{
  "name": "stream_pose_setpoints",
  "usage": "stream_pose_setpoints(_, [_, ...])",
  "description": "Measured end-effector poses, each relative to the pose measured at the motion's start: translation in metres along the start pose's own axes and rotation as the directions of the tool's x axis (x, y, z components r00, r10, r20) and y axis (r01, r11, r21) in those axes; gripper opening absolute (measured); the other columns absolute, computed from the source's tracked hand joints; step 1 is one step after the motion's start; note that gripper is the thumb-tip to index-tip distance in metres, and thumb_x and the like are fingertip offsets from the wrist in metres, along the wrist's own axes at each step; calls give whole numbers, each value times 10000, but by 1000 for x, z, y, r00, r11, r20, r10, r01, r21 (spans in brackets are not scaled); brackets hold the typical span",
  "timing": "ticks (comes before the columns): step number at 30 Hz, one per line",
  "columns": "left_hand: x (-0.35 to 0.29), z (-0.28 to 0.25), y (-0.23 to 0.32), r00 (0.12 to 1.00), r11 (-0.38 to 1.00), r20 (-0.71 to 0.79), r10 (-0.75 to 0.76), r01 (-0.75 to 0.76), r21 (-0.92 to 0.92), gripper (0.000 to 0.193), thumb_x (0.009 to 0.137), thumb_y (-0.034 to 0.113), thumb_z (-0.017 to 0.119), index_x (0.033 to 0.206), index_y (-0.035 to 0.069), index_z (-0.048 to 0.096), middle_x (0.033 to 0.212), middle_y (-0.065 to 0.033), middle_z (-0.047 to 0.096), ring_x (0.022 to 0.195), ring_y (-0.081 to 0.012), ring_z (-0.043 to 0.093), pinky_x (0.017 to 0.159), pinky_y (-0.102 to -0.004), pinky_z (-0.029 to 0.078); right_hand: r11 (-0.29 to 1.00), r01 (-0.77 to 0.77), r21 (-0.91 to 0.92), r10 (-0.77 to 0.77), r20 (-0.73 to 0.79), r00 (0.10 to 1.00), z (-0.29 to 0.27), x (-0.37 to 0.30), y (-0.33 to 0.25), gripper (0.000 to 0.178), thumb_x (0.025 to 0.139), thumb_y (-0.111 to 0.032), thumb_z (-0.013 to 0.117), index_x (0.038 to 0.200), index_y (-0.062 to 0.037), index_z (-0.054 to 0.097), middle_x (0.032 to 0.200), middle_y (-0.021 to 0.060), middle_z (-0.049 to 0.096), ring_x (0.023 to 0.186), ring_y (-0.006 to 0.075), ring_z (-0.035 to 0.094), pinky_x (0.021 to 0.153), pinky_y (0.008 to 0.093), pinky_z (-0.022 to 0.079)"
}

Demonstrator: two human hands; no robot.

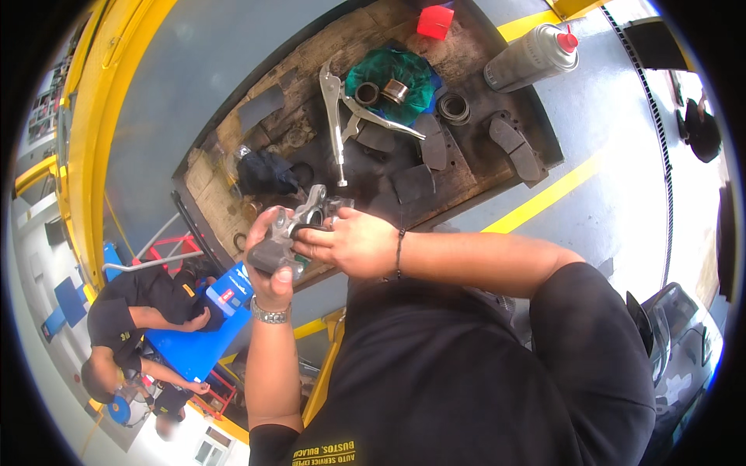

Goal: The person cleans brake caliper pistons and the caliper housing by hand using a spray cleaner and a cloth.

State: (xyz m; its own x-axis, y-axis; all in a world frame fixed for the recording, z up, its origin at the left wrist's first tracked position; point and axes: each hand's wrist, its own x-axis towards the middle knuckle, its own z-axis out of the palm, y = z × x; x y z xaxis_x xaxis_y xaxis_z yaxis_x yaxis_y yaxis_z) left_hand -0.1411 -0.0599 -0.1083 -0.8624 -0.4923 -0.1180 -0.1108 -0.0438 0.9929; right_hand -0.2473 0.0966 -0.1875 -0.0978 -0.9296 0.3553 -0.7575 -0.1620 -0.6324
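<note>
My left hand (268, 264) grips a grey metal brake caliper (299, 225) from below, a metal watch on its wrist. My right hand (350, 245) closes on the caliper from the right, fingers pressed against its dark middle part. Both hands hold it just above the near edge of a greasy wooden board (225, 194). Locking pliers (334, 116) lie on the board beyond the caliper, with dark brake pads (514, 147) further right.
A green rag (404, 74) carries two metal rings. A grey spray can (532, 58) with a red cap lies at the back right, a red block (435, 22) behind. Another person in dark clothes crouches at lower left by a blue box (198, 342). Yellow lift beams (97, 116) run at left.
</note>
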Motion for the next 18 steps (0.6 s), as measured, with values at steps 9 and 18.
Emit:
stream_pose_setpoints(9, [-2, 1, -3, 1000, 999, 17, 16, -16, 33, 959, 707, 559, 822, 1390, -31, 497, 1289, -199, 580, 1204, -292, 585, 1053, -422, 465, -400, -342, 850, 445, 507, 738, -24, 28, -47, 626, 778, 4, 542, 1401, -54, 525, 1076, 48, 625, 792, 188, 657, 749, 344, 541])
stream_pose_setpoints(18, [4, 3, -3, 999, 995, 42, 29, -33, 93, 1018, 697, 644, 817, 1374, -55, 519, 1317, -202, 569, 1221, -299, 572, 1062, -430, 448, 940, -184, 287, 209, -61, 976, -9, 11, -17, 642, 745, 41, 540, 1376, -74, 575, 1275, 99, 588, 823, 234, 637, 755, 353, 518])
